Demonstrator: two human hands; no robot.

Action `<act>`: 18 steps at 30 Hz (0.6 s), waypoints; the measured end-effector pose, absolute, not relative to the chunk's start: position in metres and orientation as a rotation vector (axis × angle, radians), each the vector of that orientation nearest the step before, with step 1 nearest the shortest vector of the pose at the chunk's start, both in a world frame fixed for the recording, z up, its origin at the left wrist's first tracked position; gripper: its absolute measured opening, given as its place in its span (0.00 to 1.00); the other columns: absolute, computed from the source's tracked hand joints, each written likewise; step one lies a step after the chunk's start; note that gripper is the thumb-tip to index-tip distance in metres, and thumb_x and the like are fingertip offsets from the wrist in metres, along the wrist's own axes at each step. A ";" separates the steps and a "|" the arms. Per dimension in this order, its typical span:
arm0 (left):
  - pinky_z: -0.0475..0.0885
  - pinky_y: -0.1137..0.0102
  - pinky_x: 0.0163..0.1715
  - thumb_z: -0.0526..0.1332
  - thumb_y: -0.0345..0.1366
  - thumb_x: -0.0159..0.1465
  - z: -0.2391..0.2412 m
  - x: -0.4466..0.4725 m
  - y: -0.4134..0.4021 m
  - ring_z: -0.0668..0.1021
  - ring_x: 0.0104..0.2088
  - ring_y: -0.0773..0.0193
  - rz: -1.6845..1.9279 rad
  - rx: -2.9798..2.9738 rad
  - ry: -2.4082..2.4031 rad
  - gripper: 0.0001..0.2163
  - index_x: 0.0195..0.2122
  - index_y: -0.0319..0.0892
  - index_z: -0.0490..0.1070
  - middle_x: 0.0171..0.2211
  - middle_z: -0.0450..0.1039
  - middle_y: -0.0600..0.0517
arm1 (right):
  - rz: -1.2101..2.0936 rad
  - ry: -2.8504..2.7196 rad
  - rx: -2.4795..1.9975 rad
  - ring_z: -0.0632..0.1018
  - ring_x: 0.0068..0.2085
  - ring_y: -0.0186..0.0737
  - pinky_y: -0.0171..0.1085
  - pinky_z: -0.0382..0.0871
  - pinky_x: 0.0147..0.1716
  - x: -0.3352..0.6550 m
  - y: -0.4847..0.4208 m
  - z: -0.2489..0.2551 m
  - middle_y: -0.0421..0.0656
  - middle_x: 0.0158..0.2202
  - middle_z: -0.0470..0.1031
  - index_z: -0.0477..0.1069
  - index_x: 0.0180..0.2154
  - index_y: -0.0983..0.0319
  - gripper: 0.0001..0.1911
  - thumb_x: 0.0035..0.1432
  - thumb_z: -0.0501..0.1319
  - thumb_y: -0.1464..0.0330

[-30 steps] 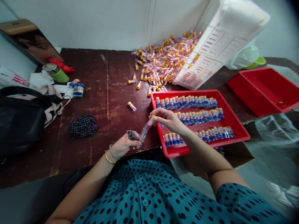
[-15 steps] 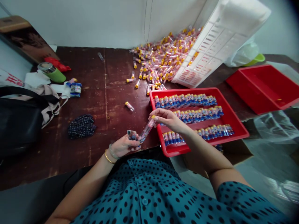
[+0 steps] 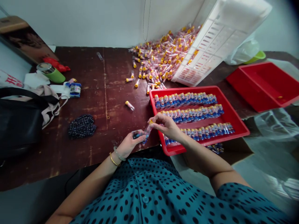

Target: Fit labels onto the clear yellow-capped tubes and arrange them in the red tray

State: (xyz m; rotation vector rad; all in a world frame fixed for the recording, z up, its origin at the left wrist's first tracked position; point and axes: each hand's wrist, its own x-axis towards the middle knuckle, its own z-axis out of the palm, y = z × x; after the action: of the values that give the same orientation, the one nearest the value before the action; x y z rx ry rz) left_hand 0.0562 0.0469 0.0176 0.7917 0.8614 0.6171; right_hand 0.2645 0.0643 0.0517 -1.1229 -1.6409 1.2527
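Observation:
My left hand (image 3: 129,144), with bangles at its wrist, is closed on printed clear plastic sleeves (image 3: 137,134). My right hand (image 3: 170,127) pinches the yellow cap of a clear tube (image 3: 148,128) with pink contents. The tube's lower end is at the left fingers, seemingly inside a printed sleeve; the fingers partly hide it. Beside my right hand stands a red tray (image 3: 240,132) bearing three rows of capped tubes (image 3: 193,115) in blue printed sleeves. One unsleeved tube (image 3: 130,105) lies on the brown table just beyond my hands.
A heap of yellow-capped tubes (image 3: 163,59) lies against the wall, beside a tilted white basket (image 3: 210,46). A second red bin (image 3: 254,90) is at right. A checked cloth (image 3: 82,126), black bag (image 3: 20,121) and green cup (image 3: 52,74) are at left. An open carton (image 3: 238,152) sits below the tray.
My right hand has moved down toward my left hand, bringing the tube lower into the sleeve area. My left hand has shifted slightly right and up.

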 end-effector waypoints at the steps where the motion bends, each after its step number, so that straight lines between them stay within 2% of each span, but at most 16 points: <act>1: 0.66 0.73 0.23 0.71 0.44 0.55 0.019 0.058 0.046 0.72 0.24 0.68 0.628 0.763 0.852 0.14 0.34 0.39 0.73 0.26 0.73 0.54 | 1.210 -1.656 -1.151 0.78 0.40 0.38 0.38 0.72 0.43 0.263 0.060 0.050 0.43 0.39 0.77 0.70 0.36 0.61 0.11 0.60 0.64 0.60; 7: 0.65 0.74 0.23 0.70 0.43 0.56 0.024 0.065 0.043 0.73 0.25 0.68 0.675 0.679 0.842 0.14 0.37 0.39 0.76 0.28 0.73 0.53 | 1.062 -1.687 -1.220 0.79 0.42 0.41 0.39 0.72 0.45 0.255 0.040 0.047 0.44 0.41 0.79 0.73 0.43 0.61 0.15 0.56 0.68 0.61; 18: 0.66 0.74 0.23 0.71 0.43 0.54 0.029 0.075 0.043 0.72 0.25 0.68 0.734 0.757 0.904 0.13 0.34 0.39 0.76 0.26 0.73 0.54 | 1.020 -1.575 -1.194 0.80 0.41 0.41 0.40 0.73 0.46 0.260 0.042 0.039 0.43 0.39 0.81 0.77 0.38 0.59 0.10 0.56 0.67 0.60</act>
State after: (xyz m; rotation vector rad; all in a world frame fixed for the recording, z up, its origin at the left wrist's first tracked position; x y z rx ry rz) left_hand 0.0747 0.0429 0.0290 0.7566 0.9036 0.7338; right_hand 0.2599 0.0425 0.0388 -1.1941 -1.5746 1.0202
